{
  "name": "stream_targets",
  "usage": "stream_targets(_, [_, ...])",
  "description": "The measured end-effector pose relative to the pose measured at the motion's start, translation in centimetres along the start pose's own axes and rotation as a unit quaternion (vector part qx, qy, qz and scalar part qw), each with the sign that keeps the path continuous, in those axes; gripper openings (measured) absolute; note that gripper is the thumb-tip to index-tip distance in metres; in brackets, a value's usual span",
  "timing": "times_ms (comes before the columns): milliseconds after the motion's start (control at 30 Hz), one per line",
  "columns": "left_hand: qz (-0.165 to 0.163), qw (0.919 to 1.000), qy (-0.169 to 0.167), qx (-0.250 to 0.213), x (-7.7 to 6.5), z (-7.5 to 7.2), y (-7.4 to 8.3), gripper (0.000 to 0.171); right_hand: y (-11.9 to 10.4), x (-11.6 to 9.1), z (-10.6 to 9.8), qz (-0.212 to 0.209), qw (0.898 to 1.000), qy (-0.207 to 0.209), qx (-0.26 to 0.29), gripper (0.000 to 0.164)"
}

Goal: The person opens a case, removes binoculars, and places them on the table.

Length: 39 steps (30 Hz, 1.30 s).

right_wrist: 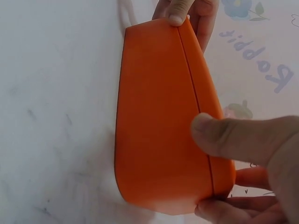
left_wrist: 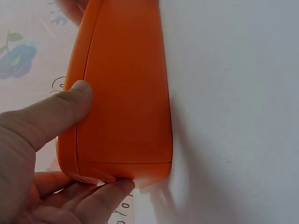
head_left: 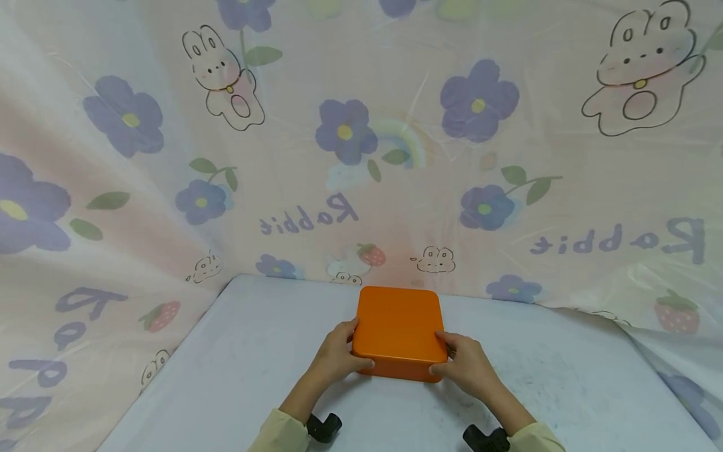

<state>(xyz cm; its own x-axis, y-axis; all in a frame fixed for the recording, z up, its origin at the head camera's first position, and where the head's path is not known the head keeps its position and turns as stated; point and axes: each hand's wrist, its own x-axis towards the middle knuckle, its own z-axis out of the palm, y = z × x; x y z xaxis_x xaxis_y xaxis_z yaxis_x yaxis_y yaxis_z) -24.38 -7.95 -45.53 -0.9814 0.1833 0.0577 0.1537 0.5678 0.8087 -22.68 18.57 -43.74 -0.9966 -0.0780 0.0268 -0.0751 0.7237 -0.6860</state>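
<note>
An orange box (head_left: 398, 323) with rounded corners and a flat lid sits on the white table, a hand at each side of it. My left hand (head_left: 334, 355) grips its left front corner, thumb on the front face and fingers along the left side. In the left wrist view the thumb presses across the seam between the lid and the body of the box (left_wrist: 126, 84). My right hand (head_left: 465, 364) holds the right front corner in the same way. The right wrist view shows that thumb on the lid seam of the box (right_wrist: 159, 116), fingers at its side.
The white table (head_left: 271, 326) has faint grey smudges on its right part. A pale curtain (head_left: 395, 207) printed with rabbits, flowers and strawberries hangs behind the table and along its left side. Black wrist mounts (head_left: 324, 428) show below both hands.
</note>
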Motion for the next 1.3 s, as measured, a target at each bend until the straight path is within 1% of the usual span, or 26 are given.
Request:
stream_targets(433, [0.006,1.0,0.001,-0.003,-0.16,0.12,-0.2,0.095,0.24,-0.17,-0.02,-0.004,1.0,0.011,0.012,0.074])
stream_targets(700, [0.004,1.0,0.002,-0.007,-0.13,0.07,-0.43,0.095,0.18,-0.06,-0.05,-0.009,1.0,0.012,0.006,0.072])
stream_targets(967, [0.003,0.9999,0.0,-0.01,0.07,-0.04,-0.76,0.097,0.08,-0.18,0.17,-0.012,1.0,0.015,0.017,0.071])
stream_targets(1300, [0.004,0.9999,0.003,-0.015,0.14,-0.04,-0.3,0.096,0.1,-0.28,0.04,-0.015,0.999,0.012,0.045,0.068])
